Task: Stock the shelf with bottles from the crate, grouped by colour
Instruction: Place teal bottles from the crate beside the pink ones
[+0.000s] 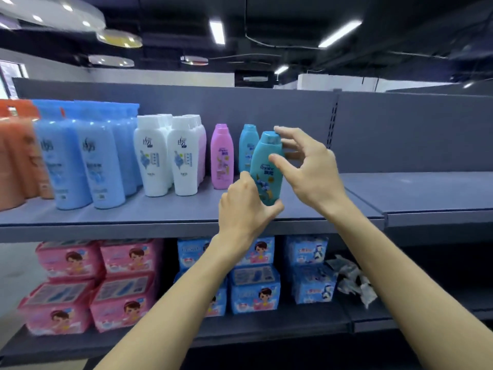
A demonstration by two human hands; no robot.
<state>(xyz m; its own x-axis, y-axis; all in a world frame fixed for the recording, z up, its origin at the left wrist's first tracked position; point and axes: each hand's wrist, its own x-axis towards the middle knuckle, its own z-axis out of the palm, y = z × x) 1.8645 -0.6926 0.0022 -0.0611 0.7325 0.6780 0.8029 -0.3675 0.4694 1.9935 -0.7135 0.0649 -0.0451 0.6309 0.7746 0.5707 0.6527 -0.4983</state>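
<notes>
Gripping the teal bottle low, the left hand held it — the right hand, fingers spread, touched its top. Placement was under way (judging by pose); next came setting it beside the teal one.

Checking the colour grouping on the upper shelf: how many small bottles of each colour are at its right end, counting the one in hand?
Teal: 2, one standing on the shelf and one held in front of it by the left hand, with the right hand at its top.
Pink: 1, standing left of them.
Total: 3.
</notes>
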